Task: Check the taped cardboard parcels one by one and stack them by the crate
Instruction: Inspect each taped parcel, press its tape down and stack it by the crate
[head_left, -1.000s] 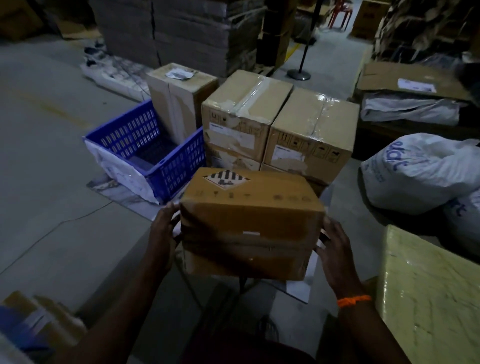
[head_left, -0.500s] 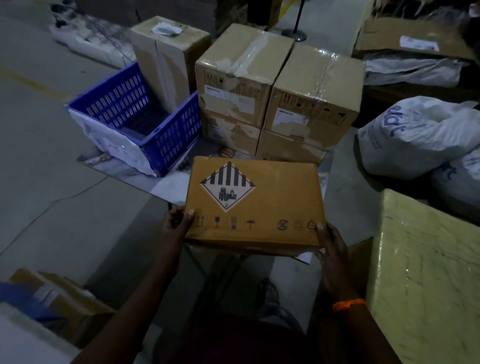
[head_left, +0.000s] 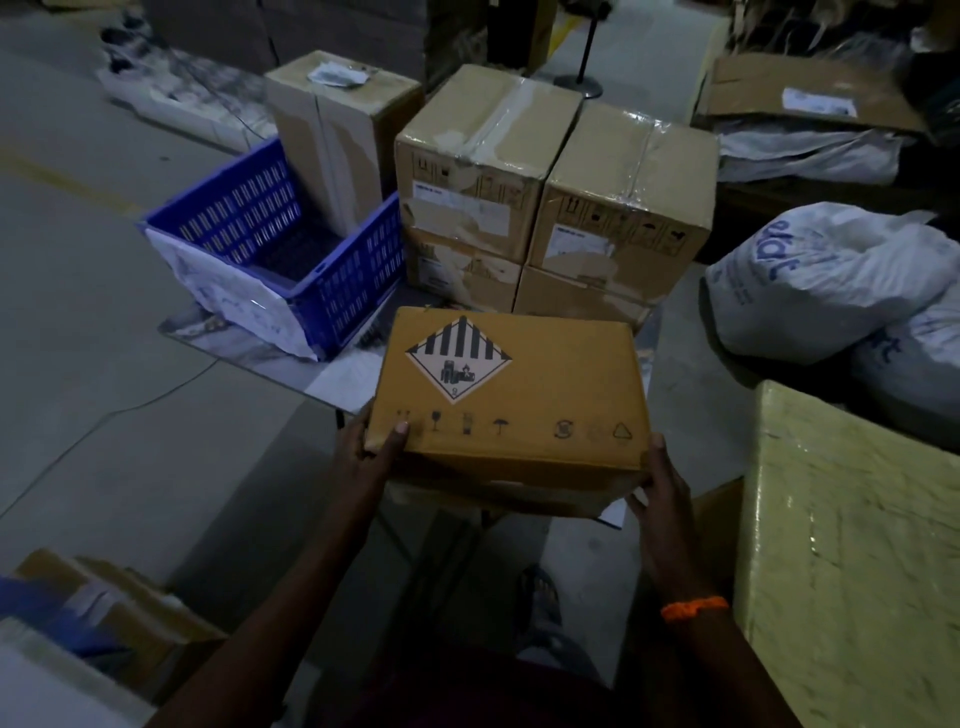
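The left hand grips the parcel at its near left corner and the right hand at its near right, holding it above the floor. Its labelled face is up, its long axis runs crosswise, and the top of the label points away. The check looks nearly done. The next move is probably forward onto the stacked parcels beside the crate.

We see a dim, underlit scene with a cool grey cast. The brightest areas lie toward the top, where the taped boxes catch light from above and their clear tape shows a pale sheen. The film on the yellow wrapped block at right glints in small specks. The held parcel is lit on top, its near face in shadow. The bottom of our view sinks almost to black, straight lines bow toward the edges, and small print is soft and grainy
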